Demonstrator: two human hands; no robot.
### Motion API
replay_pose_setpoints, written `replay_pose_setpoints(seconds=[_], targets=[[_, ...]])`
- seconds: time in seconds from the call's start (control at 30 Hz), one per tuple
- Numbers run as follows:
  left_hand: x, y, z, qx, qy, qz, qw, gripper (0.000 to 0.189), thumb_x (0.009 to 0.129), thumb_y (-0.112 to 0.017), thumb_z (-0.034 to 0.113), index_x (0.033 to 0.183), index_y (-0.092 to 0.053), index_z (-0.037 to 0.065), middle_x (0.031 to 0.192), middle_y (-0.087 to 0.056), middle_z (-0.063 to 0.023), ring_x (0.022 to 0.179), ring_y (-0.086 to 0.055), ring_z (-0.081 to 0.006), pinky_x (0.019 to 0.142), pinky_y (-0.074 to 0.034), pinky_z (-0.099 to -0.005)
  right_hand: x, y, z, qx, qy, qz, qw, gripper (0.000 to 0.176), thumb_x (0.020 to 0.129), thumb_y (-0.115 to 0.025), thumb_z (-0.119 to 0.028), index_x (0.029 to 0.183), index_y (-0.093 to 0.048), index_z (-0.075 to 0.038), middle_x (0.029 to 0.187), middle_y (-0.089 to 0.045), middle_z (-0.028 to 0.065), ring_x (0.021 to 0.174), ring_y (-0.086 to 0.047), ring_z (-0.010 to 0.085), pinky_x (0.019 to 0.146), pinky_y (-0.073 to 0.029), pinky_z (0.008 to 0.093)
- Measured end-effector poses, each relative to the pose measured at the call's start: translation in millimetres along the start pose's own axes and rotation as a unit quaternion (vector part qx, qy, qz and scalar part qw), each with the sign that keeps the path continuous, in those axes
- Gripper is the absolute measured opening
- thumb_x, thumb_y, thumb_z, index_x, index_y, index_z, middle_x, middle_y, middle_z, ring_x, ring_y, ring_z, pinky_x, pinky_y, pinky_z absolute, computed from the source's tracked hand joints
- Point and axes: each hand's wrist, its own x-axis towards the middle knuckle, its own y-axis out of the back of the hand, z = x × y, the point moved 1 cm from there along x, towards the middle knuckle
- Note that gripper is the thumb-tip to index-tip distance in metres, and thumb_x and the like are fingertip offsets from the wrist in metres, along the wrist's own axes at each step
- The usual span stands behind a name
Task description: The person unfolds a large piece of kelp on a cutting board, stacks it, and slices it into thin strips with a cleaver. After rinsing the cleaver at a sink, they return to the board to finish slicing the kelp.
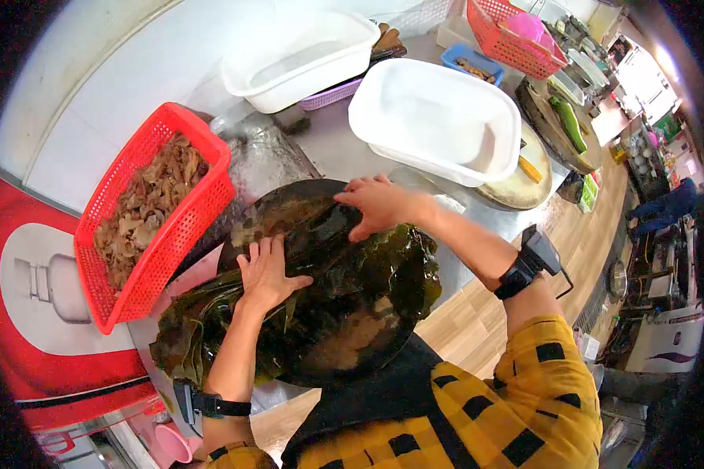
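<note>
The big wet seaweed leaf (403, 270) lies on a round dark board (360, 336) in the middle of the frame. The left hand (270, 270) and right hand (379, 203) rest open and flat on it. Pressing softly and smoothing slowly should keep it from ripping. Most of the board is hidden. The brown stuff in the red basket (188, 125), upper left, is hard to make out.

The kelp leaves (352, 297) lie on a round tray (285, 191), and the tray sits on the tabletop (328, 148). Left of the tray is a basket (203, 203) with dried bits (145, 211) in it. Behind the tray are two tubs. The near tub (438, 117) is on the right and the far tub (301, 51) is on the left. A round chopping board (516, 191) lies at the right side of the near tub.
</note>
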Motion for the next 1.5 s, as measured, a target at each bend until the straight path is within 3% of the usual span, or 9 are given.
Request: replay_pose_setpoints(seconds=[0.1, 0.23, 0.33, 0.5, 0.87, 0.97, 1.23, 1.37, 1.5], targets=[[0, -4, -1, 0.002, 0.0, 0.01, 1.0, 0.098, 0.06, -0.079, 0.049, 0.135, -0.037, 0.001, 0.132, -0.043, -0.0135, 0.12, -0.039, -0.0315, 0.092, -0.032, -0.0476, 18, 13, -9, 0.07, 0.042, 0.05, 0.995, 0.056, 0.078, -0.065, -0.044, 0.121, -0.057, -0.009, 0.121, -0.053, 0.0133, 0.117, -0.047, 0.031, 0.097, -0.036, 0.0464], [-1, -7, -2, 0.013, -0.013, 0.031, 0.999, 0.1, 0.061, -0.079, 0.048, 0.136, -0.035, 0.0, 0.135, -0.041, -0.0139, 0.12, -0.039, -0.031, 0.093, -0.031, -0.0466, 31, -11, -19, 0.041, 0.0, -0.098, 0.994, 0.052, 0.077, -0.067, -0.045, 0.114, -0.06, -0.01, 0.115, -0.054, 0.0121, 0.116, -0.047, 0.0292, 0.094, -0.038, 0.0474], [-3, -5, 1, 0.008, -0.008, 0.016, 1.0, 0.103, 0.061, -0.079, 0.048, 0.142, -0.031, 0.007, 0.135, -0.041, -0.0139, 0.12, -0.038, -0.0312, 0.091, -0.031, -0.047, 17, -27, -8, 0.0, 0.011, 0.035, 0.999, 0.049, 0.075, -0.069, -0.04, 0.115, -0.06, -0.013, 0.113, -0.053, 0.0096, 0.113, -0.049, 0.0267, 0.093, -0.036, 0.0452], [-8, -1, 2, 0.006, -0.047, 0.033, 0.998, 0.099, 0.064, -0.078, 0.047, 0.146, -0.025, 0.03, 0.138, -0.038, -0.0118, 0.119, -0.038, -0.0331, 0.088, -0.032, -0.0497, 14, -26, 11, 0.031, 0.055, 0.044, 0.997, 0.046, 0.074, -0.069, -0.035, 0.114, -0.061, -0.015, 0.108, -0.054, 0.0095, 0.11, -0.051, 0.027, 0.09, -0.039, 0.0462], [-11, -1, 1, 0.013, -0.06, 0.039, 0.997, 0.093, 0.069, -0.075, 0.045, 0.146, -0.026, 0.029, 0.139, -0.038, -0.012, 0.118, -0.039, -0.035, 0.088, -0.033, -0.0499, -28, 1, 23, -0.14, 0.136, 0.089, 0.977, 0.011, 0.078, -0.062, -0.017, 0.075, -0.057, -0.008, 0.09, -0.054, 0.008, 0.092, -0.056, 0.0259, 0.079, -0.046, 0.0395], [-12, -1, 2, 0.009, -0.064, 0.029, 0.997, 0.094, 0.069, -0.075, 0.045, 0.146, -0.025, 0.029, 0.138, -0.039, -0.0131, 0.118, -0.039, -0.0358, 0.088, -0.034, -0.0516, -44, 5, 20, -0.163, 0.087, 0.043, 0.982, 0.011, 0.079, -0.061, -0.016, 0.073, -0.057, -0.007, 0.085, -0.054, 0.0095, 0.087, -0.057, 0.0279, 0.075, -0.048, 0.0411], [-9, -2, 3, 0.015, -0.087, 0.028, 0.996, 0.093, 0.071, -0.075, 0.042, 0.147, -0.023, 0.027, 0.138, -0.038, -0.0136, 0.12, -0.038, -0.0379, 0.088, -0.034, -0.0562, -10, -15, 18, 0.041, -0.003, 0.2, 0.979, 0.025, 0.084, -0.058, -0.03, 0.081, -0.064, -0.006, 0.087, -0.059, 0.0155, 0.086, -0.06, 0.0355, 0.076, -0.05, 0.0461], [-7, -4, 3, -0.003, -0.075, 0.018, 0.997, 0.095, 0.071, -0.075, 0.041, 0.147, -0.021, 0.027, 0.14, -0.036, -0.0138, 0.123, -0.036, -0.0403, 0.09, -0.034, -0.0584, 13, -32, 19, 0.05, -0.247, 0.103, 0.962, 0.038, 0.084, -0.059, -0.041, 0.09, -0.067, -0.005, 0.101, -0.062, 0.0173, 0.096, -0.059, 0.0363, 0.084, -0.048, 0.0474], [-10, 2, 7, -0.003, -0.071, 0.01, 0.997, 0.098, 0.071, -0.076, 0.04, 0.148, -0.016, 0.03, 0.142, -0.034, -0.0129, 0.124, -0.035, -0.042, 0.089, -0.035, -0.0602, 21, -35, 22, 0.048, -0.259, 0.095, 0.96, 0.042, 0.083, -0.06, -0.044, 0.089, -0.067, -0.003, 0.103, -0.062, 0.0191, 0.1, -0.059, 0.0347, 0.084, -0.048, 0.0485]])
